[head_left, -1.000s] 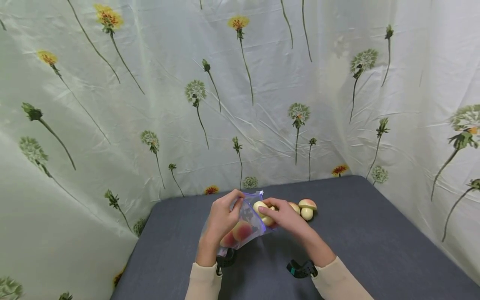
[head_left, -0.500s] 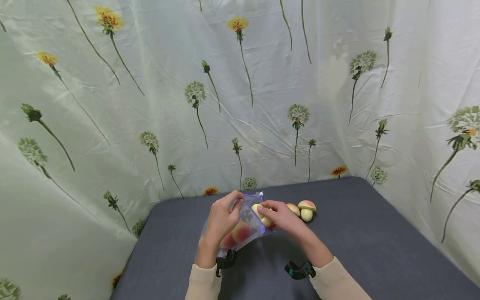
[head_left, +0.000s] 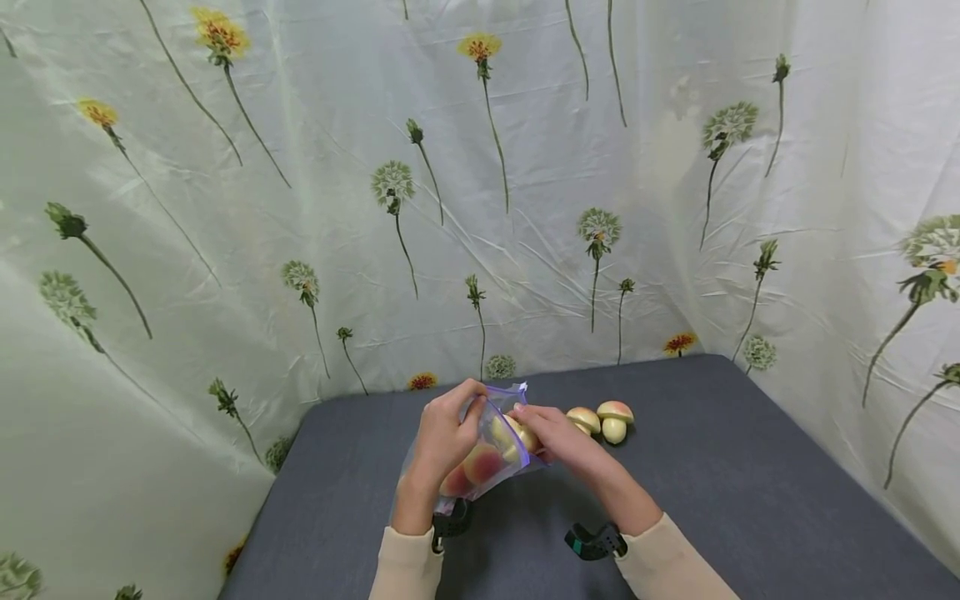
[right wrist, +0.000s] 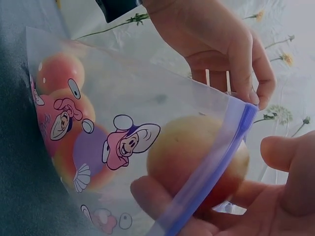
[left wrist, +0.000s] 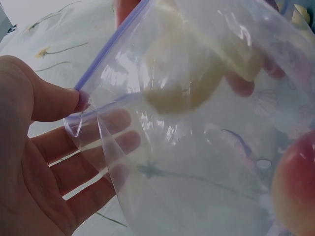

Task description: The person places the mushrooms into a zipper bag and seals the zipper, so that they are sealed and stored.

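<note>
We pinch the mouth of a clear plastic zip bag (right wrist: 167, 98) with a purple seal in our left hand (head_left: 447, 427). The fingers of our right hand (head_left: 561, 437) rest against a cream-and-red mushroom-shaped piece (right wrist: 189, 147) straddling that seal, thumb held apart. At 8 o'clock, deeper inside, lie rounded red-and-yellow pieces (head_left: 483, 461). Two cream-and-red mushrooms (head_left: 616, 409) sit at 2 o'clock on the dark grey bench (head_left: 720, 483).

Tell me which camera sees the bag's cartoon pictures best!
The right wrist view. There the cartoon pictures on the bag look biggest and sharpest, facing the camera. The left wrist view has only faint, partial ones; in the head view they're too small to make out.
</note>
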{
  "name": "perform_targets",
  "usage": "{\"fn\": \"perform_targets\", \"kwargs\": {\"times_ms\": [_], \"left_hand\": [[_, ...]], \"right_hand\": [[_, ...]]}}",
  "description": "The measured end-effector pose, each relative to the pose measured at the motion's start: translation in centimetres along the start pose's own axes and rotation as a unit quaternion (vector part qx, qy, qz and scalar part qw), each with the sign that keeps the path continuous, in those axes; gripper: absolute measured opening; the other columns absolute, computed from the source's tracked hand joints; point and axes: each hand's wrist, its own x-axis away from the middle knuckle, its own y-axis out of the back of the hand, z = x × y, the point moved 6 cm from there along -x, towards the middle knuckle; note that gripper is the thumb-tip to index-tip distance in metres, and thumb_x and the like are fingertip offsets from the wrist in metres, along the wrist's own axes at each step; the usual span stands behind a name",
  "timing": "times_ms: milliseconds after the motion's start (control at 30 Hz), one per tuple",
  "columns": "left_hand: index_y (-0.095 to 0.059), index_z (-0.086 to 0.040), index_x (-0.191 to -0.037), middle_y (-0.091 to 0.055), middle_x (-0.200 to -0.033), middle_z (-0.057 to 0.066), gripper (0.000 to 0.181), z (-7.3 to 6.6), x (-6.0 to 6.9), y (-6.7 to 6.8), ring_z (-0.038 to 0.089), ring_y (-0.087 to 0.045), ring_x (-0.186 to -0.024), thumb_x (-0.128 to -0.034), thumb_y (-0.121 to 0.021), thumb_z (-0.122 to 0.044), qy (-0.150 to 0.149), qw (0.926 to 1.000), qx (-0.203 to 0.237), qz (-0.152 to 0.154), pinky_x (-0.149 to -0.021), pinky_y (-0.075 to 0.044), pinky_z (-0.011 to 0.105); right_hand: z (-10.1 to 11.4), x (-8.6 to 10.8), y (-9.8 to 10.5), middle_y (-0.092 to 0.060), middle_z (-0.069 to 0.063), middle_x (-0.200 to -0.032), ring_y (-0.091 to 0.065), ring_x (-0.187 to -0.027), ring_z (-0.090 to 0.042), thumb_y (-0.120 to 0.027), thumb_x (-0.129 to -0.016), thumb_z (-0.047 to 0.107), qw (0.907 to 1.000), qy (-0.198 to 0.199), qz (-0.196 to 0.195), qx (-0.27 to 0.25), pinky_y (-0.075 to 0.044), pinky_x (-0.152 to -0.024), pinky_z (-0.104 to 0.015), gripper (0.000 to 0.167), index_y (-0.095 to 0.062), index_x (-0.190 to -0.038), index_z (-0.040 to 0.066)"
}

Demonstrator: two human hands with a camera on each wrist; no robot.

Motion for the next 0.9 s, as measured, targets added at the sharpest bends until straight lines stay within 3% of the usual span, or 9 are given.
{"fn": "perform_targets", "kwargs": {"times_ms": [167, 467, 667, 900], "left_hand": [[-0.069, -0.013, -0.099, -0.068, -0.086, -0.007, 0.008, -0.1, -0.1, 0.1, 0.007, -0.041, -0.056, -0.0977, -0.065, -0.007, -0.003, 1.0000, 0.000, -0.001, -0.052, -0.038, 0.026], [-0.069, -0.012, -0.099, -0.068, -0.082, -0.002, 0.007, 0.1, 0.0, 0.2, 0.006, -0.034, -0.052, -0.0996, -0.063, -0.009, 0.005, 1.0000, 0.005, 0.006, -0.049, -0.033, 0.026], [-0.069, -0.013, -0.099, -0.068, -0.083, -0.003, 0.007, 0.0, 0.0, 0.5, 0.007, -0.035, -0.052, -0.0994, -0.063, -0.010, 0.013, 0.9999, 0.002, -0.001, -0.050, -0.034, 0.027], [-0.069, -0.015, -0.099, -0.069, -0.087, -0.006, 0.007, 0.1, 0.1, 0.6, 0.006, -0.043, -0.056, -0.0999, -0.063, -0.012, 0.019, 0.9998, -0.005, 0.002, -0.052, -0.038, 0.027]], "right_hand": [[0.2, 0.0, -0.5, -0.067, -0.013, -0.113, -0.069, -0.099, -0.027, -0.037, -0.107, 0.052, 0.9992, 0.001, 0.034, -0.019, -0.055, -0.083, -0.041, 0.063, -0.053, -0.143, 0.003], [0.3, 0.0, -1.1, -0.066, -0.023, -0.125, -0.065, -0.112, -0.037, -0.035, -0.107, 0.054, 0.9972, 0.009, 0.068, -0.030, -0.053, -0.089, -0.042, 0.070, -0.045, -0.148, -0.001], [0.5, 0.5, -0.4, -0.063, -0.028, -0.125, -0.061, -0.115, -0.045, -0.042, -0.108, 0.046, 0.9985, 0.027, 0.041, -0.026, -0.053, -0.090, -0.042, 0.058, -0.053, -0.142, 0.000], [0.8, 1.4, 1.4, -0.067, -0.014, -0.119, -0.065, -0.109, -0.034, -0.054, -0.106, 0.033, 0.9986, 0.048, -0.008, 0.020, -0.050, -0.095, -0.051, 0.042, -0.060, -0.136, 0.004]]}}
